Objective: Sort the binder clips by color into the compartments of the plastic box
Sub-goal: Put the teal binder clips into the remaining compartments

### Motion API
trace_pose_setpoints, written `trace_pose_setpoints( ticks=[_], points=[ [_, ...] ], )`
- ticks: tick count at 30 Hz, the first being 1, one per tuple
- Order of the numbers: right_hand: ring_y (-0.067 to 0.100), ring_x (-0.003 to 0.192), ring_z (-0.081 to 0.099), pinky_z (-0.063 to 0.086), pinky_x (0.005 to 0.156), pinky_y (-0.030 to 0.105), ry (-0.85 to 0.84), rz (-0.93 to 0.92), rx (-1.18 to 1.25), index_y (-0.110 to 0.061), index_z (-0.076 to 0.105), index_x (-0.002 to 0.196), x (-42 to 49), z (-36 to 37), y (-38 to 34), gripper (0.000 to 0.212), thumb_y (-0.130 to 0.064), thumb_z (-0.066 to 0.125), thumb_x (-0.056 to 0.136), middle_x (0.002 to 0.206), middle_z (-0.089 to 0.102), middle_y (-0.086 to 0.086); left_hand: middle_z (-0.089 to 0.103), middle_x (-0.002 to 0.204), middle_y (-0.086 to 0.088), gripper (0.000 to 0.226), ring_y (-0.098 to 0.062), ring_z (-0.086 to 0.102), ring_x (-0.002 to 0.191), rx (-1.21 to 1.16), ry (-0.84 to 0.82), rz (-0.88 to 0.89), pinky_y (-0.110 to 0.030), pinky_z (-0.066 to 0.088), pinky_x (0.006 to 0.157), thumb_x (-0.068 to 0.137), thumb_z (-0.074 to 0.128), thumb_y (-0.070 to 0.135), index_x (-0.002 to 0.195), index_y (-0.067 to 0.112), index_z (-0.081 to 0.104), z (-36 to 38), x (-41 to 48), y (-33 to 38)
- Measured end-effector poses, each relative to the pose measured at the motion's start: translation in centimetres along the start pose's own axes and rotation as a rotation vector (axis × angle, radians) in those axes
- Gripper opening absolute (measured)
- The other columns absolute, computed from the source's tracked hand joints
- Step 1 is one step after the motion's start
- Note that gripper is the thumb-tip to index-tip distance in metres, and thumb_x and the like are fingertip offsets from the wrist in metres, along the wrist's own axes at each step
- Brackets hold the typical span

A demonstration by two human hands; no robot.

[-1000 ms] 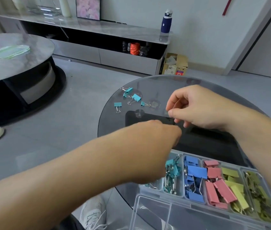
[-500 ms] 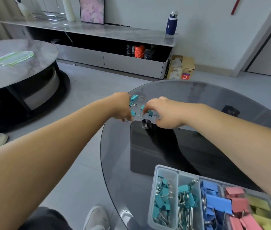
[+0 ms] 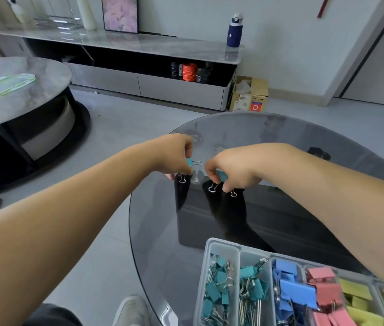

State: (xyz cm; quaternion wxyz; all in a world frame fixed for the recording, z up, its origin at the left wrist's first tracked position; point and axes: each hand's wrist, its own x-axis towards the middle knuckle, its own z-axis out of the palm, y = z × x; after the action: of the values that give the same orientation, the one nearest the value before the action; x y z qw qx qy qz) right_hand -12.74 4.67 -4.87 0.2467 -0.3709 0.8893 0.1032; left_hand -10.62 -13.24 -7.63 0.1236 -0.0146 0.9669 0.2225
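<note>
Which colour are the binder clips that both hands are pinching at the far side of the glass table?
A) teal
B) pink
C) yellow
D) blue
A: the left hand pinches a teal clip and the right hand pinches a second teal clip; the pink, yellow and blue ones all lie in the plastic box.

Blue bottle (image 3: 235, 31) on the sideboard (image 3: 139, 47) — cardboard box (image 3: 248, 94) beside it
</note>
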Motion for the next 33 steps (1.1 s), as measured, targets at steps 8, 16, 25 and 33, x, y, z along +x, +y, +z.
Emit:
trace_pose_setpoints(
  ticks=[8,16,25,33],
  points=[
    [0.025,0.083,0.055,0.041,0.063,0.035,0.058,-0.002,-0.046,-0.021,0.049,0.092,-1.8,1.4,-0.2,0.016,-0.018,0.065,0.091,0.099,0.058,0.004,0.07,0.079,-0.004,0.022,-0.016,0.07,0.052,0.183,-0.047,0.014,-0.024,0.048,0.052,0.083,0.069,0.025,0.077,0.018,0.049,0.8,-1.9,2.2],
    [0.027,0.096,0.062,0.054,0.083,0.043,0.049,0.042,-0.006,-0.037,0.037,0.136,-2.5,1.3,-0.7,0.054,-0.032,0.066,0.091,0.117,0.052,0.005,0.064,0.086,0.001,0.04,-0.013,0.071,0.048,0.069,-0.096,-0.04,-0.023,0.049,0.048,0.085,0.07,0.024,0.116,0.021,0.044,1.1,-2.2,2.5],
    [0.015,0.059,0.07,0.046,0.052,0.024,0.02,0.035,0.22,-0.023,0.05,0.1,-2.1,1.6,0.1,0.025,-0.023,0.073,0.09,0.093,0.057,-0.001,0.063,0.069,0.006,0.013,-0.009,0.064,0.048,0.067,-0.019,0.04,-0.02,0.043,0.048,0.085,0.067,0.022,0.095,0.021,0.058,1.7,-2.5,2.4],
    [0.017,0.064,0.076,0.059,0.064,0.036,0.078,0.017,0.338,-0.022,0.054,0.093,-2.7,2.7,0.7,0.018,-0.011,0.067,0.09,0.098,0.059,0.002,0.065,0.077,0.001,0.019,-0.012,0.056,0.06,0.159,-0.011,0.085,-0.023,0.041,0.051,0.076,0.073,0.021,0.077,0.02,0.054,1.7,-3.0,2.6]
  ],
)
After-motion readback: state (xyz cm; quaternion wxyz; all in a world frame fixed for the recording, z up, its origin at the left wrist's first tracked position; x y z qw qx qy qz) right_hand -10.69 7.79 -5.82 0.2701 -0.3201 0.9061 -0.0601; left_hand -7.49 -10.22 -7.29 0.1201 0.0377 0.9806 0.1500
